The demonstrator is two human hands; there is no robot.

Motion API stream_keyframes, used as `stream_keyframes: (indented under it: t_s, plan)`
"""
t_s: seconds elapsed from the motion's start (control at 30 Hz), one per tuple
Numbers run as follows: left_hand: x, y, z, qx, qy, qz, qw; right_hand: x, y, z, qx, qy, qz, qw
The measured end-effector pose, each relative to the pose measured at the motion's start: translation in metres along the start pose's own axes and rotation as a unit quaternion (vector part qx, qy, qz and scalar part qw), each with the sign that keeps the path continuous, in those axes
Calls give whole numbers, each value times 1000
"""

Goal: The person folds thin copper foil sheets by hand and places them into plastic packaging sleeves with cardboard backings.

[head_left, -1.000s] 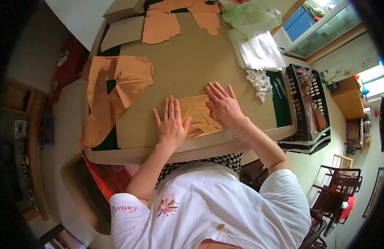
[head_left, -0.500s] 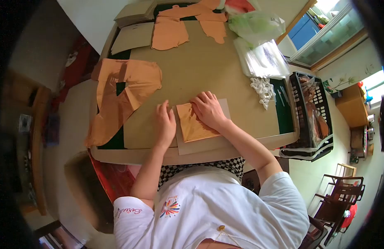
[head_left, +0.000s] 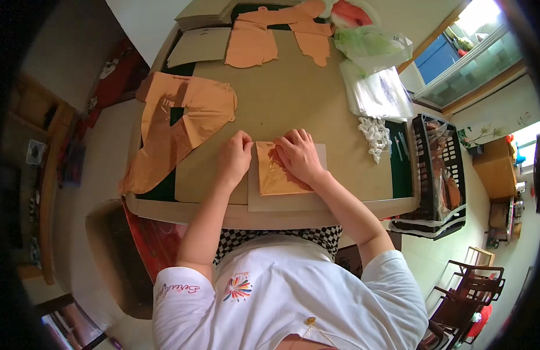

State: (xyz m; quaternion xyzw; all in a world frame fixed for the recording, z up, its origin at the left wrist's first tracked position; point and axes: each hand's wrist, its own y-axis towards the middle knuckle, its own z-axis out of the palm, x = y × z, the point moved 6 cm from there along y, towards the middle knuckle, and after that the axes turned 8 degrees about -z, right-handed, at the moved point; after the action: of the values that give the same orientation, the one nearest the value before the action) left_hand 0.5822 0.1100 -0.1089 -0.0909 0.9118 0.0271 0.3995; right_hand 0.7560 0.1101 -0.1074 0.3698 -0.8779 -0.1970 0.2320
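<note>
The left hand [head_left: 235,158] curls, fingertips close together; the right hand [head_left: 301,156] rests bent on the shiny folded sheet [head_left: 272,179]; I can't tell if either grips anything

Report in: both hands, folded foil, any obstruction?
Right hand resting on folded foil. Left hand beside it, fingers bunched; grip unclear. Folded foil on pale card, partly covered by right hand. Larger foil sheet to the left, clear of it.

Pink cursive lettering [head_left: 179,289] on the left sleeve [head_left: 179,277] of the white T-shirt [head_left: 322,286] begins "Serend"; chest lettering [head_left: 242,274] and a mark [head_left: 396,39] on the plastic bag [head_left: 366,52] near the tabletop's [head_left: 287,96] far right corner are illegible.
</note>
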Motion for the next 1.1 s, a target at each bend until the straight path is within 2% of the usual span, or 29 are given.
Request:
stream_keyframes:
  t_s: [0.07, 0.17, 0.37, 0.47, 0.57, 0.67, 0.77, 0.9, 1.03, 1.1]
  plan:
    - [2, 2, 4, -14, 1, 14, 1000, -1, 0, 0, 6, -4, 3, 1000]
    - [9, 3, 10, -25, -124, 58, 990, 0, 1, -1, 11, 0, 5, 1000]
    - [15, 3, 21, 27, -215, -70, 974, 2, 2, -3, 9, 10, 12, 1000]
    - [10, -2, 25, 78, -126, -27, 989, 1, -1, 0, 9, 7, 13, 1000]
    - [11, 0, 24, 55, -99, -10, 994, 0, 0, 2, 15, 1, 16, 1000]
    - [-33, -14, 10, 69, 112, -41, 990, 2, -1, 0, 7, 5, 12, 1000]
    - [-40, -19, 10, -65, 200, 91, 973, 0, -2, 3, 5, 6, 12, 1000]
    - [-36, -46, 50, -34, 171, 203, 964, 1, 0, 1, 2, 9, 13, 1000]
    - [-14, -59, 66, 2, 157, 226, 961, -4, -3, 3, 17, 0, 17, 1000]
    - [-10, -60, 68, 16, 181, 217, 959, -25, -7, -7, 4, -1, 63, 998]
